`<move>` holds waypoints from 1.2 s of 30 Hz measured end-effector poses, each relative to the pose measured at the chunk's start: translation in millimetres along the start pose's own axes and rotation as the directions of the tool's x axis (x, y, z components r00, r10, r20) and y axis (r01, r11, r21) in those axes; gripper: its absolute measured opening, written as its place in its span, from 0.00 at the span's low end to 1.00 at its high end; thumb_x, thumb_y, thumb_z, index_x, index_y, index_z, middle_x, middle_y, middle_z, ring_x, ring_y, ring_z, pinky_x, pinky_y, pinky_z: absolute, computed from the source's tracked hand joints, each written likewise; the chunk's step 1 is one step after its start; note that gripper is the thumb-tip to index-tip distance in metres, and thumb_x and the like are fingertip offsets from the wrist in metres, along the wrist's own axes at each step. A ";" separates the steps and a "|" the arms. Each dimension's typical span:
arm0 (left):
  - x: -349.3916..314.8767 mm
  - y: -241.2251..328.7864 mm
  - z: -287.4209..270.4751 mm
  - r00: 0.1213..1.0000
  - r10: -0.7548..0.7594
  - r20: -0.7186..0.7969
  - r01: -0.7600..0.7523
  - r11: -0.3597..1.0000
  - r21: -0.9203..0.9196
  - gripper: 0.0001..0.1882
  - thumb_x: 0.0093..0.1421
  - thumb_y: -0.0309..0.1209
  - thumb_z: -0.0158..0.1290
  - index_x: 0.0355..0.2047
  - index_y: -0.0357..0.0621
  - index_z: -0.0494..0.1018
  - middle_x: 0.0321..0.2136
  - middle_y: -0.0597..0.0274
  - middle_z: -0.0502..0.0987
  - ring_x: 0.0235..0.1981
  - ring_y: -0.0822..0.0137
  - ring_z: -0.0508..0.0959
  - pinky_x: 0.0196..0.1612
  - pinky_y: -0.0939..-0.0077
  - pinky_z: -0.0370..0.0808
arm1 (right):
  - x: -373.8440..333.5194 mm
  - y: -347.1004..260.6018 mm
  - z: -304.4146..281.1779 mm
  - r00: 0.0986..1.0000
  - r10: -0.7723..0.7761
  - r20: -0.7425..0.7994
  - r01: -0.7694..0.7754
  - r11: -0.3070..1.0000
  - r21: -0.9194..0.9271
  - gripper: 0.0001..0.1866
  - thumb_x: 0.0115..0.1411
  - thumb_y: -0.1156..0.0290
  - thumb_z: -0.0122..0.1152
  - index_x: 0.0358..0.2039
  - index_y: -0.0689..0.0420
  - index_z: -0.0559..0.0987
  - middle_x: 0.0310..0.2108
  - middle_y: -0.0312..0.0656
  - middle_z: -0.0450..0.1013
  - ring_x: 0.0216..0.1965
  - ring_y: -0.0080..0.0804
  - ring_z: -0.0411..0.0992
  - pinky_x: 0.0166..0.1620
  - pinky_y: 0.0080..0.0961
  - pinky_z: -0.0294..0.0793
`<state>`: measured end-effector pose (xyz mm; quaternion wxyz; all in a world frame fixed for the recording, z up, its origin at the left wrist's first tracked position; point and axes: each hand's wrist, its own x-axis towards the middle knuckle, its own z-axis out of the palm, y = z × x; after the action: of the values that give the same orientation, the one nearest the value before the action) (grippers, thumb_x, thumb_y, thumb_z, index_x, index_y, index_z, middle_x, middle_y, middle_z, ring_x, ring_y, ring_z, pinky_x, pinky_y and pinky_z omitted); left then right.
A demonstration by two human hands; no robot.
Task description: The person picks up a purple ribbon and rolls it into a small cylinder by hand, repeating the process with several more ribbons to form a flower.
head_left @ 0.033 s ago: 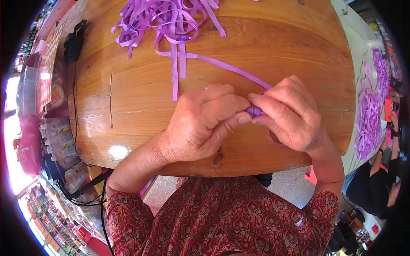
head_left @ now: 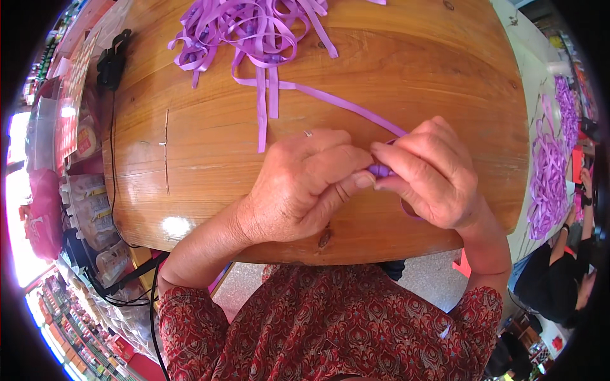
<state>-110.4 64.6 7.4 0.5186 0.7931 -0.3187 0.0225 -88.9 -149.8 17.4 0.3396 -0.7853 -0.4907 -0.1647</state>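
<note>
Over the near right part of the table, both hands meet at a small purple plastic connector (head_left: 381, 170). My left hand (head_left: 305, 181) pinches its left end between thumb and forefinger. From the other side, my right hand (head_left: 435, 174) grips its right end, with curled fingers hiding part of it. A flat purple strap (head_left: 343, 101) runs from the right hand up to the pile, and a short loop of it hangs below the right fingers. The tangled pile of purple straps (head_left: 254, 32), with several similar small plastic pieces among them, lies at the far edge.
A thin brown twisted tie (head_left: 166, 152) lies on the wooden table (head_left: 210, 127) at left. A black cabled device (head_left: 112, 63) sits at the far left corner. More purple straps (head_left: 548, 178) cover a white surface at right, beside a person in black (head_left: 553, 282).
The view has shifted very slightly. Both hands keep their pinch, and the purple connector between the fingertips looks slightly turned.
</note>
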 end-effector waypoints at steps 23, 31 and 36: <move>-0.4 -1.8 -2.7 0.997 0.048 0.057 -0.045 0.997 -0.055 0.07 0.56 0.29 0.58 0.31 0.39 0.74 0.20 0.58 0.67 0.21 0.56 0.70 0.24 0.67 0.65 | 1.1 -8.8 0.4 0.991 -0.103 0.086 0.123 0.952 -0.282 0.15 0.47 0.69 0.65 0.34 0.65 0.78 0.26 0.35 0.67 0.25 0.27 0.67 0.29 0.26 0.64; -2.2 -1.3 -3.0 0.999 0.001 0.043 0.000 0.999 -0.036 0.08 0.55 0.29 0.58 0.31 0.38 0.73 0.20 0.57 0.68 0.21 0.56 0.70 0.23 0.66 0.65 | 3.1 -14.7 1.5 0.994 0.002 0.108 0.027 0.964 -0.266 0.15 0.47 0.68 0.65 0.34 0.65 0.78 0.25 0.35 0.67 0.24 0.27 0.66 0.28 0.26 0.63; -1.7 -0.5 -1.2 0.998 -0.032 0.062 0.036 0.997 -0.070 0.07 0.53 0.28 0.58 0.29 0.41 0.72 0.22 0.56 0.71 0.24 0.53 0.74 0.26 0.63 0.71 | -1.3 -9.5 3.7 0.998 -0.060 0.032 0.066 0.960 -0.272 0.15 0.47 0.68 0.66 0.33 0.64 0.78 0.23 0.34 0.66 0.24 0.27 0.65 0.27 0.26 0.61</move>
<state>-111.2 66.6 7.0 0.5367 0.7800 -0.3211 -0.0216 -98.3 -145.4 17.6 0.2169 -0.8106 -0.4919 -0.2323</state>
